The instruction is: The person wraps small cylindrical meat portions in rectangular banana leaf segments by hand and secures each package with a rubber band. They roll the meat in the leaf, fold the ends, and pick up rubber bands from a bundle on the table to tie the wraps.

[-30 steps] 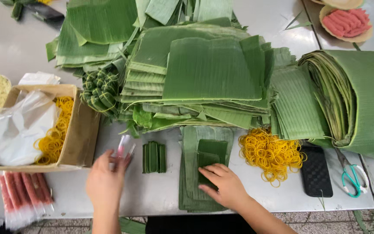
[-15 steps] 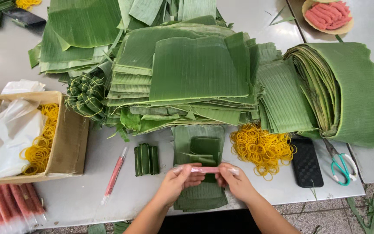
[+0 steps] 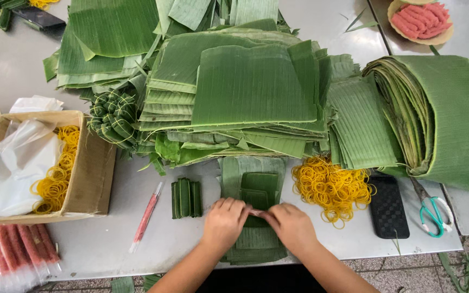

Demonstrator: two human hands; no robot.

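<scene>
Both hands are low in the middle of the view, on a small stack of cut banana leaf strips (image 3: 253, 239) that lies at the near edge of the grey surface (image 3: 321, 32). The left hand (image 3: 225, 221) and the right hand (image 3: 291, 227) meet over the stack, fingers curled inward, and between their fingertips a small pink piece (image 3: 257, 212) is pinched; each grip is nearly closed on it, though most of the piece is hidden by the fingers. On top of the stack, just beyond the hands, lie smaller dark green folded leaf pieces (image 3: 259, 190). To the left of the left hand, a bundle of narrow folded leaves (image 3: 186, 198) stands apart, and further left lies one thin pink stick in clear wrap (image 3: 146, 216). Near the right hand is a heap of yellow rubber bands (image 3: 329, 184), then a black phone (image 3: 388, 206) and scissors with teal handles (image 3: 432, 211). A cardboard box (image 3: 90, 168) with more bands and a plastic bag sits on the far left. Big piles of banana leaves (image 3: 251, 87) cover the back of the surface.
</scene>
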